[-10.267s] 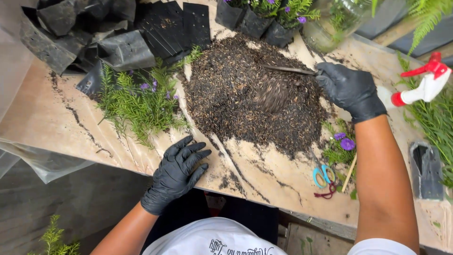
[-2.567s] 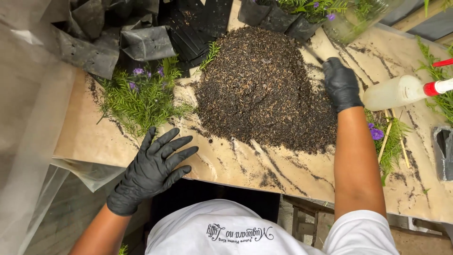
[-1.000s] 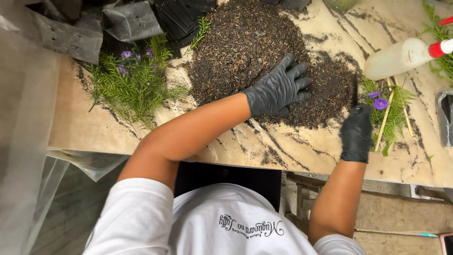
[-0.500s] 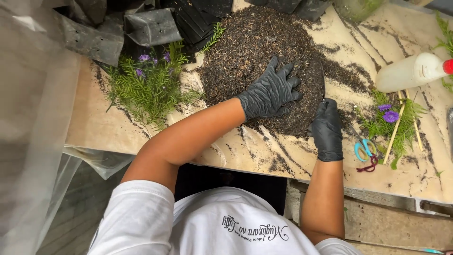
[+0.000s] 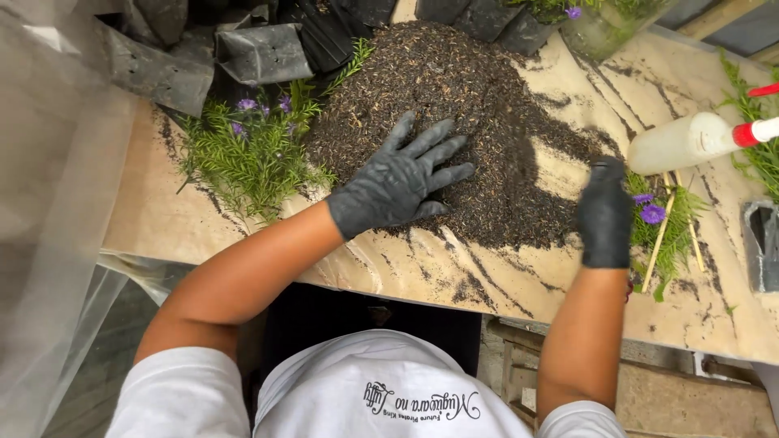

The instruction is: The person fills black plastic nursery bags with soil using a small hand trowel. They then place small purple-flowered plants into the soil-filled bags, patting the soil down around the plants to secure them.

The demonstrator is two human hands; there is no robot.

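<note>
Soil pile (image 5: 479,122) lies at desk (image 5: 487,280) centre. Left hand (image 5: 398,180), fingers spread flat, presses its 7 o'clock slope. Right hand (image 5: 604,212) stands edge-on at 4 o'clock; finger state cannot be determined.

Dark brown, speckled soil (image 5: 479,122) is heaped on a pale beige surface (image 5: 503,284) streaked with black, marble-like veins. Both hands, the left (image 5: 398,182) and the right (image 5: 604,215), wear matte black gloves. Left of the soil, a green feathery plant (image 5: 251,158) carries small purple flowers beneath crumpled black plastic pots (image 5: 260,53). Right of the soil lies a white spray bottle (image 5: 682,142) with a red nozzle.
</note>
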